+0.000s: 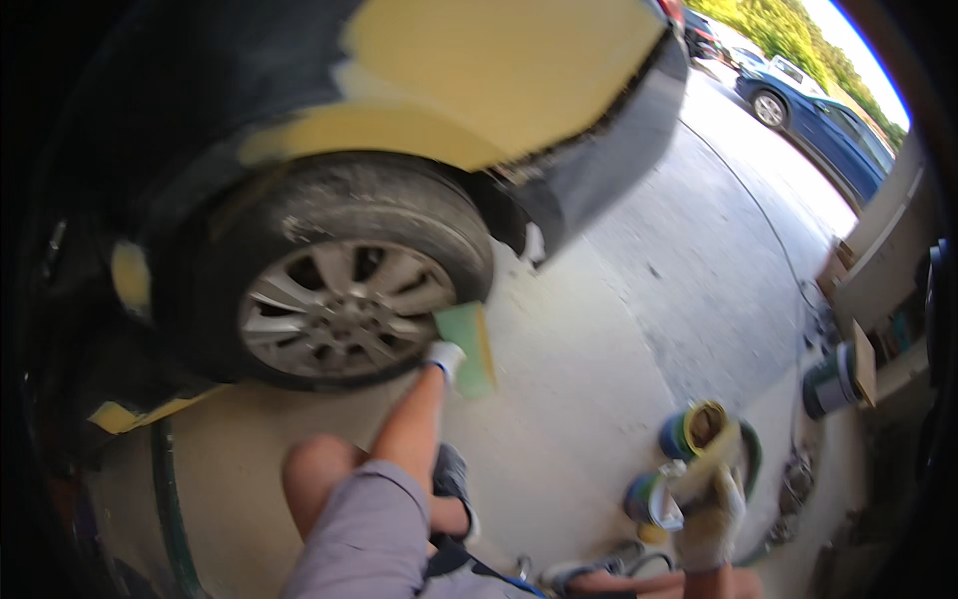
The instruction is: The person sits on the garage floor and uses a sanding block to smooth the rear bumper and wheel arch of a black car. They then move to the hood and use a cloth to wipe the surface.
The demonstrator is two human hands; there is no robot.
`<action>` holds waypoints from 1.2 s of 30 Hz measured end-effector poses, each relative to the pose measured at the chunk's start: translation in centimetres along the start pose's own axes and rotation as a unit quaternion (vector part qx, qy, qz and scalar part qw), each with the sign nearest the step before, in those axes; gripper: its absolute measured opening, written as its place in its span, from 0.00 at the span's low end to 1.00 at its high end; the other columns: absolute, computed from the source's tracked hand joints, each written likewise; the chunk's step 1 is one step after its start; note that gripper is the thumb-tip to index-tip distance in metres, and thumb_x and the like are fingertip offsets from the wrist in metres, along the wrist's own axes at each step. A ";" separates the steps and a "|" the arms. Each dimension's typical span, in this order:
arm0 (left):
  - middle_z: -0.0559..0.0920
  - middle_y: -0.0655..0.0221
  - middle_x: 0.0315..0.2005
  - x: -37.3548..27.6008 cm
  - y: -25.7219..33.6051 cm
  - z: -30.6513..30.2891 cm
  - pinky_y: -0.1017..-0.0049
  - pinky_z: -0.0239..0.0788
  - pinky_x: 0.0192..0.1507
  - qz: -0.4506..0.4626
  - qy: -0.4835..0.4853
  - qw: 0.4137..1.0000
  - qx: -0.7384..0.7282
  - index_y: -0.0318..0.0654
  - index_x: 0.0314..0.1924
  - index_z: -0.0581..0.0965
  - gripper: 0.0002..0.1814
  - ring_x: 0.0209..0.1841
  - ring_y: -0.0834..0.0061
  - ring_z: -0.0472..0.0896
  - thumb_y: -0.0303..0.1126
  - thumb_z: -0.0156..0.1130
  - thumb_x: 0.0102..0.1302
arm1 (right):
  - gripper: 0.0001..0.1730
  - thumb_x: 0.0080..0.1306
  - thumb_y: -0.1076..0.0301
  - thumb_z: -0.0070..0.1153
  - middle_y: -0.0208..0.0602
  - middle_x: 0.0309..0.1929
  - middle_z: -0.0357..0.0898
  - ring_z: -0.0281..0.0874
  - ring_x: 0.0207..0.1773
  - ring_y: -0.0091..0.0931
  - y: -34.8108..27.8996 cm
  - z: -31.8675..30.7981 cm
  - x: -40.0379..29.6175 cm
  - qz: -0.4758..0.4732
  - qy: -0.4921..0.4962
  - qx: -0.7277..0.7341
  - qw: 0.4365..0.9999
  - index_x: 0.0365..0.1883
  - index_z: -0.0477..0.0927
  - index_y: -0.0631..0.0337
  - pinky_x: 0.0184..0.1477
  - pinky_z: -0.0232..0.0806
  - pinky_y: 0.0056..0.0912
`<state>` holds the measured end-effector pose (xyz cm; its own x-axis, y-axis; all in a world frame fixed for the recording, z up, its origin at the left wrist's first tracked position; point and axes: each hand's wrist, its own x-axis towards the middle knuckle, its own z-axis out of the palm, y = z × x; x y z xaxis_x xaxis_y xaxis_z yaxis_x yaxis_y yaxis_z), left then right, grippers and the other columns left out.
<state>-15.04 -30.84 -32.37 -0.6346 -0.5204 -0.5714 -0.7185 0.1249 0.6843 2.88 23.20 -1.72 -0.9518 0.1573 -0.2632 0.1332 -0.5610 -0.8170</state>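
My left hand [449, 358], in a white work glove, grips a green translucent flat plate [470, 350] with a yellow edge, perhaps a filler spreader or mixing board. Beside it is the dirty alloy wheel [352, 311] of a dark car; I cannot tell if they touch. Tan body filler [494, 75] covers much of the panel above the tire [374, 198]. My right hand [711, 528], in a stained glove at the lower right, holds a blurred yellowish flat spreader [707, 464] in front of several cans.
An open can [694, 430] with a yellow rim and a second can [647, 500] stand on the concrete floor [554, 419]. Another can [831, 385] is by the shelving at right. A thin hose or cable [756, 198] crosses the floor. A blue car [819, 123] is parked outside.
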 end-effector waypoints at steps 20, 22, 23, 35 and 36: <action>0.89 0.65 0.39 -18.1 12.6 -19.6 0.65 0.79 0.40 0.226 0.442 0.757 -0.425 0.38 0.49 0.86 0.26 0.38 0.69 0.85 0.57 0.64 0.80 | 0.22 0.77 0.69 0.58 0.36 0.53 0.84 0.85 0.53 0.32 0.5 2.6 2.1 0.001 -0.069 0.061 0.996 0.67 0.75 0.62 0.59 0.79 0.43; 0.88 0.63 0.42 -21.9 14.4 -24.8 0.72 0.77 0.38 0.256 0.348 0.727 -0.534 0.38 0.52 0.85 0.27 0.40 0.73 0.84 0.58 0.64 0.80 | 0.23 0.76 0.70 0.58 0.36 0.53 0.84 0.85 0.53 0.31 0.1 2.5 1.8 -0.010 -0.092 0.087 0.992 0.68 0.75 0.62 0.59 0.79 0.42; 0.87 0.64 0.41 -23.6 14.9 -27.2 0.77 0.73 0.32 0.298 0.330 0.711 -0.544 0.38 0.52 0.84 0.25 0.37 0.77 0.82 0.57 0.66 0.80 | 0.22 0.76 0.70 0.58 0.36 0.53 0.84 0.85 0.53 0.31 -0.1 2.5 1.7 -0.012 -0.077 0.085 0.993 0.67 0.75 0.63 0.59 0.79 0.42; 0.83 0.68 0.33 -22.6 18.3 -39.4 0.83 0.61 0.21 0.221 0.188 0.751 -0.593 0.43 0.43 0.79 0.18 0.24 0.80 0.74 0.49 0.73 0.76 | 0.14 0.77 0.73 0.53 0.34 0.46 0.84 0.86 0.46 0.30 -2.0 0.9 1.2 -0.024 -0.066 0.127 0.989 0.60 0.79 0.63 0.52 0.80 0.38; 0.84 0.67 0.38 -22.7 18.1 -39.2 0.82 0.66 0.25 0.230 0.184 0.737 -0.609 0.42 0.47 0.80 0.16 0.28 0.79 0.77 0.47 0.71 0.77 | 0.13 0.77 0.74 0.53 0.33 0.45 0.84 0.85 0.45 0.29 -1.9 0.7 1.3 -0.028 -0.061 0.129 0.989 0.59 0.79 0.63 0.51 0.80 0.38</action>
<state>-2.44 -49.93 10.75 -0.4503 -0.8813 -0.1435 0.4787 -0.3739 0.7944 1.23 23.91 -0.13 -0.9839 0.1039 -0.1455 0.0198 -0.7454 -0.6663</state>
